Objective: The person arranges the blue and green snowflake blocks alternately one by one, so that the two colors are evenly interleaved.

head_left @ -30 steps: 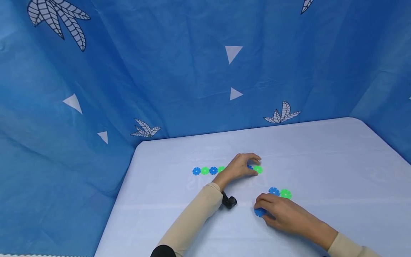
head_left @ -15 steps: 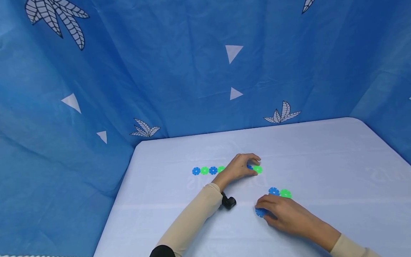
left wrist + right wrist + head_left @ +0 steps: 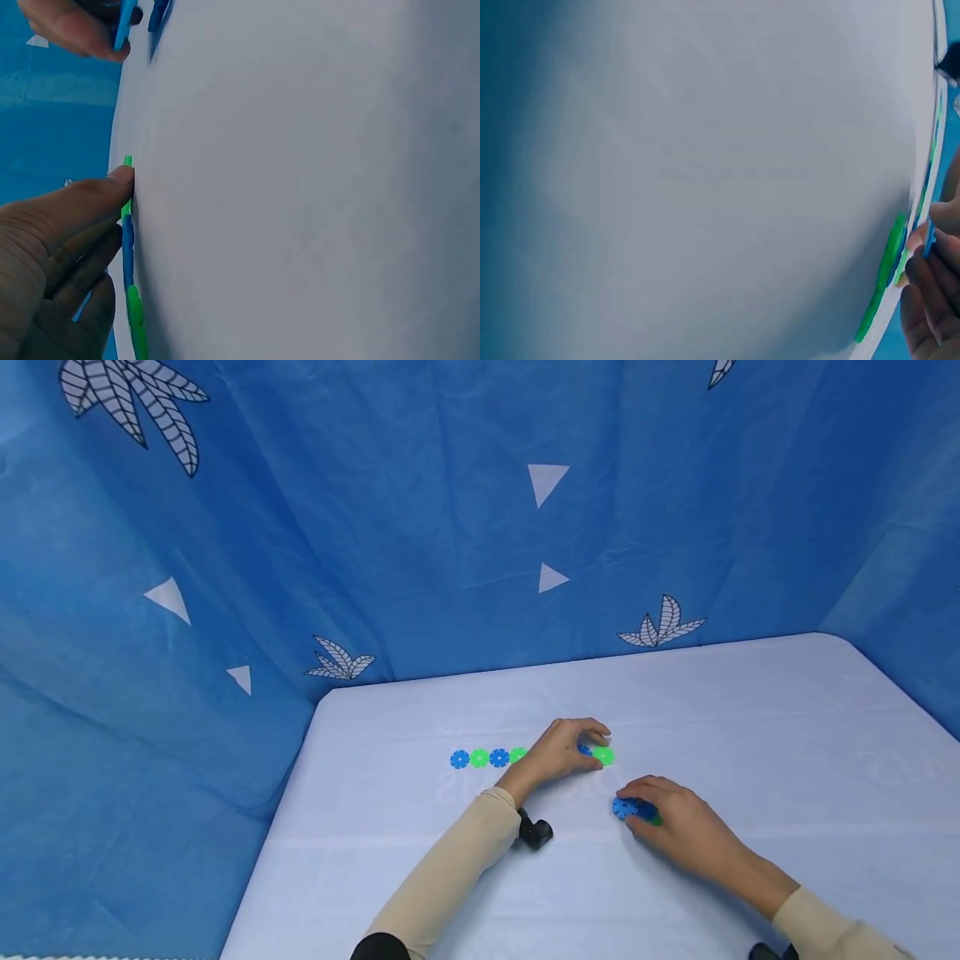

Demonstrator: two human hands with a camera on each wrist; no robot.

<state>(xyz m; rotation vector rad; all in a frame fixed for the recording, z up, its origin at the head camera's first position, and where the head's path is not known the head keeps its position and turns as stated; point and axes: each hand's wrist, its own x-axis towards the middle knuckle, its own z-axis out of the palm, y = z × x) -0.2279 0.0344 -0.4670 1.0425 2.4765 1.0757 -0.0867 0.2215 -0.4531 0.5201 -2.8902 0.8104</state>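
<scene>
- Pinching a blue notched disc [image 3: 625, 808] between thumb and fingers, the right hand [image 3: 686, 822] holds it just above the white tabletop [image 3: 750, 718]; the left-wrist view shows a gap under it.
- Just beside that disc, partly covered by the right hand, a second blue disc [image 3: 647, 812] and a loose green disc [image 3: 657, 820] lie on the tabletop.
- Thumb and index finger of the left hand [image 3: 557, 753] are curved and parted around the end green disc [image 3: 603, 757], gripping it at its edges; its other fingers are bent.
- The end green disc lies at the right end of a row of alternating blue and green discs, touching a neighbouring blue disc [image 3: 584, 749].
- Left of the left hand, the row runs blue, green, blue, green; its middle is hidden behind the hand.
</scene>
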